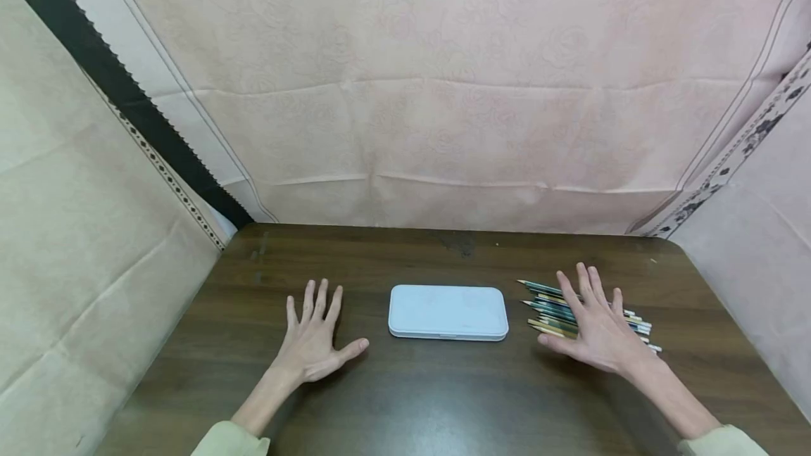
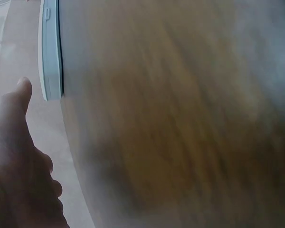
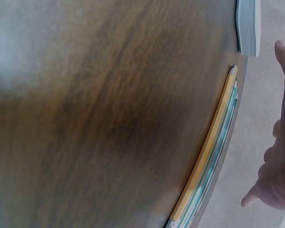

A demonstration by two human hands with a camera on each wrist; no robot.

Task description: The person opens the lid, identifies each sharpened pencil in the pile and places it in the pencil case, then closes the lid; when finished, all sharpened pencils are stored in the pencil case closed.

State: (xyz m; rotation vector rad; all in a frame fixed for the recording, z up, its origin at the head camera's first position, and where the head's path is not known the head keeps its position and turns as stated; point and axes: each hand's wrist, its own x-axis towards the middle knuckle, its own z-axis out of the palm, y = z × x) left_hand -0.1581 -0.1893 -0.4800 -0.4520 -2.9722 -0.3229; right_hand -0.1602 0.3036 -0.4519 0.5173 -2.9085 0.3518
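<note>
A light blue pencil case with rounded corners lies closed on the brown table, between the two hands. To its left, my left hand is spread palm down with nothing in it. My right hand is spread over a bunch of pencils, covering their middle; the pencils are mostly green, with some yellow. In the right wrist view a yellow pencil lies at the near side of the bunch, apart from the hand. The left wrist view shows the left thumb near the case's end.
The dark wooden table has a worn patch near its back edge. Pale patterned cloth hangs behind it, with further cloth at the left and right sides. A black strip runs down the left corner.
</note>
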